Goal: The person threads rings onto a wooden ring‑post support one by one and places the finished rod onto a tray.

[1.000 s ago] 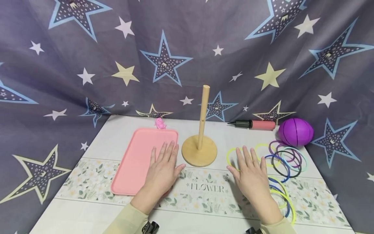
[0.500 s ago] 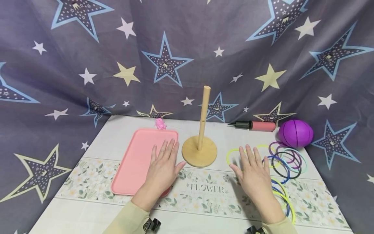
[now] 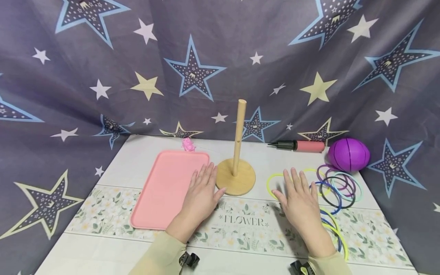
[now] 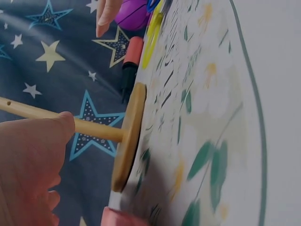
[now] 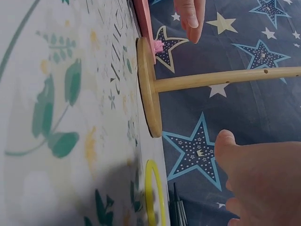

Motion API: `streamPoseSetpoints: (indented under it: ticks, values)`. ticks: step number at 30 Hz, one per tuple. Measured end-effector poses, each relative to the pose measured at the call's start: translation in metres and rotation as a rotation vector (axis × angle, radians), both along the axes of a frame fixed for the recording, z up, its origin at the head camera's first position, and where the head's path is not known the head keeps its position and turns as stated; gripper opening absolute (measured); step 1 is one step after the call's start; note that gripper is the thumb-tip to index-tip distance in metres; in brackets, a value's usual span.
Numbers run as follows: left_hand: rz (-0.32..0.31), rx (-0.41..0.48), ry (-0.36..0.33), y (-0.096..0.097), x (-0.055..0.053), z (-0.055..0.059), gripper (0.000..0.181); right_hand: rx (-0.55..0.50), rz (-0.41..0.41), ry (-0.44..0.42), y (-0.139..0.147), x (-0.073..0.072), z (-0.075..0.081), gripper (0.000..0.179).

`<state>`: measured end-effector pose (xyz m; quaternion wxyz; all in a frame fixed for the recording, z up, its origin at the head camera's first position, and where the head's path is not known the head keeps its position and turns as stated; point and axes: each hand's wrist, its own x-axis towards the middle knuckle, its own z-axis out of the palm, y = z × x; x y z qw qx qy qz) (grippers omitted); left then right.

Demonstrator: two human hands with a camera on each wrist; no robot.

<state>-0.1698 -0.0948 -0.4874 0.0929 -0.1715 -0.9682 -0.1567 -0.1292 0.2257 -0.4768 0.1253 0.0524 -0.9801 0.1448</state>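
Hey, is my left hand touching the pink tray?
Apart. The right wrist view shows the left hand held off the tray, with backdrop visible between them.

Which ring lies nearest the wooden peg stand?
The yellow ring showing left of the right hand; all other visible rings lie farther right.

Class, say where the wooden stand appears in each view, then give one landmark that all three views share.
Head: the wooden stand is upright near the middle, right of the pink tray.
Left wrist: the stand appears sideways, left of centre, its post reaching the left edge.
Right wrist: the stand appears sideways in the upper half, its post reaching the right edge.
Shared landmark: the pump; only its dark end shows in the right wrist view.
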Motion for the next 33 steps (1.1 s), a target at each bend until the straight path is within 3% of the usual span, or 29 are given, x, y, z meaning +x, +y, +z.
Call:
streamPoseSetpoints:
  ticks: [9, 20, 28, 33]
  values:
    - [-0.042, 0.081, -0.086, 0.022, -0.006, -0.015, 0.085, -0.056, -0.018, -0.12, 0.007, -0.006, -0.005, 0.081]
    - [-0.011, 0.193, -0.131, 0.034, -0.015, -0.027, 0.084, -0.114, 0.004, -0.191, 0.014, -0.017, -0.01, 0.084]
    - [0.002, 0.209, -0.14, 0.038, -0.017, -0.034, 0.084, -0.149, 0.02, -0.196, 0.021, -0.024, -0.017, 0.082]
    - [0.016, 0.186, -0.143, 0.03, -0.02, -0.037, 0.083, -0.186, 0.024, -0.234, 0.022, -0.026, -0.017, 0.082]
